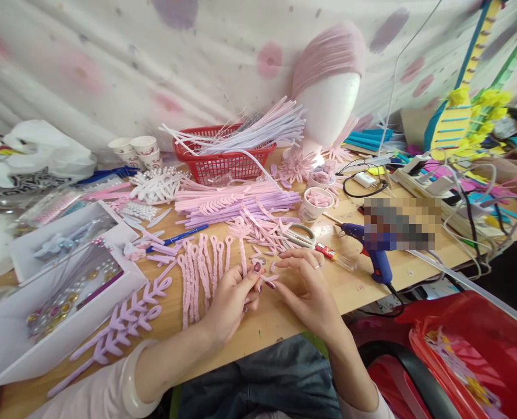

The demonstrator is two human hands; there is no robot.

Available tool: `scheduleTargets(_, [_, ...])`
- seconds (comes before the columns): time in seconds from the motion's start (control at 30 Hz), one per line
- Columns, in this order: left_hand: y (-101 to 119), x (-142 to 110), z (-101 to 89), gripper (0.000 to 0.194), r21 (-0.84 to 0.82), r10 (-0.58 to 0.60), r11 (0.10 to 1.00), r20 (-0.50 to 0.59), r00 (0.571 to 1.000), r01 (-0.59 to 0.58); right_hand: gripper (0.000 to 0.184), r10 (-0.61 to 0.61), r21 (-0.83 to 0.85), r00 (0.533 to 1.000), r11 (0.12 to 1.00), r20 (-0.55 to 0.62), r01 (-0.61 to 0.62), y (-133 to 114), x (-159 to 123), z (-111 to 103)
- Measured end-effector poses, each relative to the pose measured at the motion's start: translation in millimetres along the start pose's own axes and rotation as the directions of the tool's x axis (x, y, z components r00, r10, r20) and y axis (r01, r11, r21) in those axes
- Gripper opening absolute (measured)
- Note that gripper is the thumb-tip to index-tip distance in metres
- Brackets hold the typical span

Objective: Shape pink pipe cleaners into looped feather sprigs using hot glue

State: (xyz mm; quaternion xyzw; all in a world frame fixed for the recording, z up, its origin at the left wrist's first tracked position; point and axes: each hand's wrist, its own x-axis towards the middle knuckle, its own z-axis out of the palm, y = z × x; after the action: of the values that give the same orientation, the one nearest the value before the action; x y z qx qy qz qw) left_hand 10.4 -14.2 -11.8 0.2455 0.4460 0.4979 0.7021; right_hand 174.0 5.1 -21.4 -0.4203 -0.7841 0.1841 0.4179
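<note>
My left hand [234,299] is closed near the table's front edge, thumb and fingers pinched on a short lilac-pink pipe cleaner piece [268,279]. My right hand [311,288] is just to its right, fingers apart. Its thumb tip is at the free end of that piece; whether it presses on it I cannot tell. Left of my left hand lie several braided pink pipe cleaner strips [193,285]. Beyond my hands are a heap of short pink pieces [262,233] and scissors [300,234]. Two lilac leaf-shaped sprigs [123,326] rest further left.
A blue glue gun [378,256] stands right of my hands, its cable hanging over the edge. White boxes [62,343] hold beads at left. Behind are a red basket [227,166] of pipe cleaners, a paper cup [313,206] and a mannequin head [332,105]. Another person's hand [503,177] is far right.
</note>
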Motion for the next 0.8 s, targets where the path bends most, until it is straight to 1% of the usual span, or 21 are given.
scheduleTargets(0.07, [-0.3,0.4,-0.7,0.043,0.004,0.008,1.000,0.002,1.000,-0.008,0.018,-0.001,-0.010,1.000,1.000,0.006,0.001,-0.5,-0.3,0.0])
scheduleTargets(0.17, [-1.0,1.2,-1.7,0.043,0.014,0.014,1.000,0.003,1.000,-0.014,0.007,-0.005,-0.035,1.000,0.999,0.028,0.006,0.3,-0.6,-1.0])
scheduleTargets(0.5, [1.8,-0.7,0.9,0.044,-0.003,-0.001,1.000,-0.008,1.000,0.001,0.011,-0.100,-0.077,0.995,0.992,-0.018,0.098,1.7,0.1,-0.7])
scheduleTargets(0.8, [1.8,0.1,0.3,0.045,-0.023,0.012,1.000,-0.030,0.999,-0.012,0.012,-0.040,-0.052,0.999,0.998,-0.020,0.039,4.2,-3.0,-2.5])
